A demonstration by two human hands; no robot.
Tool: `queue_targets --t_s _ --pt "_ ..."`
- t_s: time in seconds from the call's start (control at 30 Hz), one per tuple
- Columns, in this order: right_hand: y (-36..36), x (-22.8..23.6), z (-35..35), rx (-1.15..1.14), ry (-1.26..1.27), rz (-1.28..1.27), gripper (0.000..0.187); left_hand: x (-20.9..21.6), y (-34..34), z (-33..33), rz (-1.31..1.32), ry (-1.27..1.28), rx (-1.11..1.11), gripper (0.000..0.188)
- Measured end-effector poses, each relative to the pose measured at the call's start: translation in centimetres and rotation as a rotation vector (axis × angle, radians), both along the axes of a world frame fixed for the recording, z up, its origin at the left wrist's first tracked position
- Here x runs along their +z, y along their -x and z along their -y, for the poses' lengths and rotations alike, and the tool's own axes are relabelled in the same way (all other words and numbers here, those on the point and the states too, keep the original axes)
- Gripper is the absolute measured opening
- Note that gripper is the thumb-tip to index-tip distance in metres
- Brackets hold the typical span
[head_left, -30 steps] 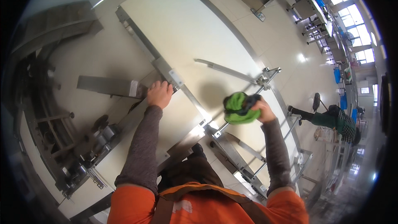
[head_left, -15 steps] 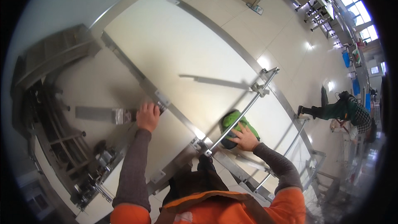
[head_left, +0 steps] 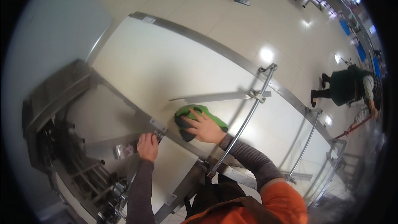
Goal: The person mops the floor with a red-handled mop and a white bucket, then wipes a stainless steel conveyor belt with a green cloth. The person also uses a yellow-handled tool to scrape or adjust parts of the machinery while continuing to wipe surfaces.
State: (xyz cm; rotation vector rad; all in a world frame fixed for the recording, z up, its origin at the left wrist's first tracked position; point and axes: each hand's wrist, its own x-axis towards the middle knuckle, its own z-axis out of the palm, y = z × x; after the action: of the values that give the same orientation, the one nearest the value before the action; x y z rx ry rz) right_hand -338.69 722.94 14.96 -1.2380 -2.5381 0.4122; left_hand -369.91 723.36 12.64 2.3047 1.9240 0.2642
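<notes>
Green and dark, a folded cloth (head_left: pixel 195 118) lies flat on the wide white counter (head_left: pixel 166 70), just beside the metal rail (head_left: pixel 137 110) that crosses it, with the right hand (head_left: pixel 206 129) pressed on top, fingers spread wide over it. The left hand (head_left: pixel 148 147) is curled around the edge of that rail near a small bracket (head_left: pixel 158 126). A curved metal bar (head_left: pixel 244 120) arches over the counter, and across the tiled floor (head_left: pixel 257 25) a person (head_left: pixel 348 87) in dark clothes bends over.

A green-and-black cleaning pad (head_left: pixel 195 120) lies flat on the white belt (head_left: pixel 166 66).
</notes>
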Motion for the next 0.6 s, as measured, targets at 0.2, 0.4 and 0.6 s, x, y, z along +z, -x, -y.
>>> queue_targets --t_s 0.2,0.4,0.6 --pt "0.1 -1.6 -2.1 -0.246 -0.112 -0.184 0.035 0.7 -0.5 0.1 0.057 -0.002 -0.021 0.018" --pt "-3.6 -2.7 -1.3 -0.36 -0.24 -0.246 0.029 0.5 -0.2 0.3 0.042 0.021 -0.032 0.026" --pt "-8.4 -1.1 1.8 -0.515 -0.299 -0.165 0.029 0.6 -0.3 0.4 0.056 0.018 -0.043 0.022"
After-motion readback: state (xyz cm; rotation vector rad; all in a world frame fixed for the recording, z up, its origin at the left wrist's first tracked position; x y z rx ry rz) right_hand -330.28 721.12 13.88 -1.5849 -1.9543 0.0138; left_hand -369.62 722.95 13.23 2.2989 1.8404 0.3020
